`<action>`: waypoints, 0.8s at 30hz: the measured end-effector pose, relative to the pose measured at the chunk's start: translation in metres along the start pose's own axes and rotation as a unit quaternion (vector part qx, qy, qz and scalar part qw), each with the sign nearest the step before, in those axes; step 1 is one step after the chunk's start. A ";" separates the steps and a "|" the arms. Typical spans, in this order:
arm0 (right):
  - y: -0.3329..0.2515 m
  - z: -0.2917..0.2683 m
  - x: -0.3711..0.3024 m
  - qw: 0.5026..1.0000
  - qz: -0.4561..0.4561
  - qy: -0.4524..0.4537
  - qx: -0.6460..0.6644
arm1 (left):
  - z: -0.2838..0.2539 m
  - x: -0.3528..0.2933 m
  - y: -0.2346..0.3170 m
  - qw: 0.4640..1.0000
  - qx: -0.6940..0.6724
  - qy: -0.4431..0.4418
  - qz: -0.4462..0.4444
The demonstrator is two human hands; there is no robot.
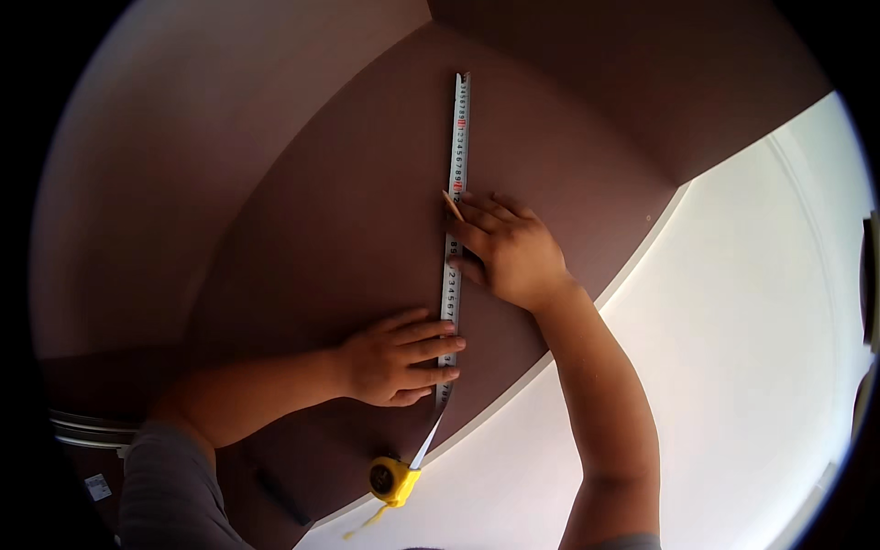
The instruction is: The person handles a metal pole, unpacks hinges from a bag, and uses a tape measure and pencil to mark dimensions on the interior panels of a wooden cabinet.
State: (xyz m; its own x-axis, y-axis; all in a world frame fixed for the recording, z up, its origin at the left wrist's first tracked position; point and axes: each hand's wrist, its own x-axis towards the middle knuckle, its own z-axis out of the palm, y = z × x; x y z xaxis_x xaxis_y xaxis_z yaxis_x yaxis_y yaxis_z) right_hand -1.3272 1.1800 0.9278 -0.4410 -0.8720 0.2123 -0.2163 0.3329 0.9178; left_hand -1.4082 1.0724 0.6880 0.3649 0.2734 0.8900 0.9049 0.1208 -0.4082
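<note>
Both hands (458, 302) cover tape (456, 165); pencil (453, 205) mostly hidden

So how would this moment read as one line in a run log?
left hand: flat, pins tape measure blade on brown panel | right hand: pencil tip at blade edge | yellow tape case: hangs below panel edge
</note>
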 end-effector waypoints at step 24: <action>0.013 0.039 -0.052 0.925 0.105 0.274 0.242 | 0.001 0.035 -0.070 0.866 0.018 0.144 -0.479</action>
State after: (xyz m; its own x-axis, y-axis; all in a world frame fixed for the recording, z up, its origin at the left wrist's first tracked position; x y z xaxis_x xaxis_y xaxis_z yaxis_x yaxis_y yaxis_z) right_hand -1.3408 1.2437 0.9158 -0.0388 -0.7762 0.6293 -0.5989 0.5222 0.6071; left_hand -1.4591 1.0745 0.7477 -0.5054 -0.2166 0.8353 0.8169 0.1917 0.5440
